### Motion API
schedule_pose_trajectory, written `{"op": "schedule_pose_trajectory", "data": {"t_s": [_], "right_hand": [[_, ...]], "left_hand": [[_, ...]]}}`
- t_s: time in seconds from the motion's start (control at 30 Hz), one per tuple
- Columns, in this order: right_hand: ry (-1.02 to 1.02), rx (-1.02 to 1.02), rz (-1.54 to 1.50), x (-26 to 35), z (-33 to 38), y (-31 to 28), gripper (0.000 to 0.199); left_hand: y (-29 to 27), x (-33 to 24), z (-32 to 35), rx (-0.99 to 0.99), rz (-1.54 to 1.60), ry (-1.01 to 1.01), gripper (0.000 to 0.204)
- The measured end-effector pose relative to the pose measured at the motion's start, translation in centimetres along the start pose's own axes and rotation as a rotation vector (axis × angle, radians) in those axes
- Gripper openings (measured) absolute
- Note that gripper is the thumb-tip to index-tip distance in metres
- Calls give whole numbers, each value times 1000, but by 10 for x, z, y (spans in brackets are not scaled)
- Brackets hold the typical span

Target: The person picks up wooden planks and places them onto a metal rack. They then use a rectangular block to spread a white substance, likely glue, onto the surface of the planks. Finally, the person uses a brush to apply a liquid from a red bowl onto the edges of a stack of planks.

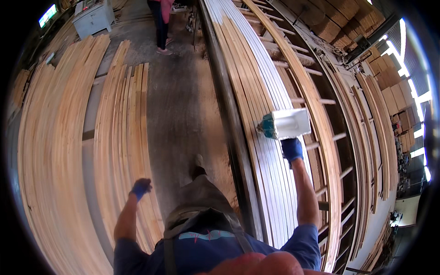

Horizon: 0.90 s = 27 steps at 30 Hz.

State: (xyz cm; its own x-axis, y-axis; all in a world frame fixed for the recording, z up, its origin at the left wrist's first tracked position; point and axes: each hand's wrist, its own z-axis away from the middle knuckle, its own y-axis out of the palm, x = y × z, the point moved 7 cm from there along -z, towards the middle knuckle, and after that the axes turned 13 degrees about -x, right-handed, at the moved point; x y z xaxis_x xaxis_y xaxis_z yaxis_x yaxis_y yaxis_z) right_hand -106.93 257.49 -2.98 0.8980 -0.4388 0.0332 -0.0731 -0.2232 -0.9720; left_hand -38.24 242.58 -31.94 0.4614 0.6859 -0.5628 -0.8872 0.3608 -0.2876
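My right hand (292, 150), in a blue glove, is closed on a boxy white-and-teal spreader box (291, 123) with an open top and a white inside. It sits over a row of long wooden strips (245, 64) lying side by side on a long stand. White liquid coats the strips near me and along their right side; bare wood shows farther off on the left. My left hand (141, 187), also gloved in blue, hangs away from the strips with its fingers curled and nothing seen in them. Beneath it lie the boards on my left.
Stacks of long boards (59, 137) lie to my left. A walkway (176, 101) runs ahead between them and the stand. Farther up it stands another person (161, 23), near a grey cabinet (94, 19). A ladder-like rack carries a long board (305, 82) on the right.
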Motion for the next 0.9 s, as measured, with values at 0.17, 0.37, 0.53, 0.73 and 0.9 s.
{"op": "schedule_pose_trajectory", "data": {"t_s": [0.17,0.37,0.53,0.73,0.9], "right_hand": [[280,-3,-275,31,-241,47,33],[379,131,-318,63,-496,114,28],[131,-109,-236,84,-716,168,32],[-12,-215,-349,157,-941,206,40],[209,-40,-434,216,-1081,228,36]], "left_hand": [[17,-213,-109,72,227,75,21],[4,-243,-182,56,109,-205,33],[0,-305,-254,6,-147,-426,36],[-9,-418,-365,-11,90,-330,38],[-10,-528,-408,-15,171,-279,40]]}}
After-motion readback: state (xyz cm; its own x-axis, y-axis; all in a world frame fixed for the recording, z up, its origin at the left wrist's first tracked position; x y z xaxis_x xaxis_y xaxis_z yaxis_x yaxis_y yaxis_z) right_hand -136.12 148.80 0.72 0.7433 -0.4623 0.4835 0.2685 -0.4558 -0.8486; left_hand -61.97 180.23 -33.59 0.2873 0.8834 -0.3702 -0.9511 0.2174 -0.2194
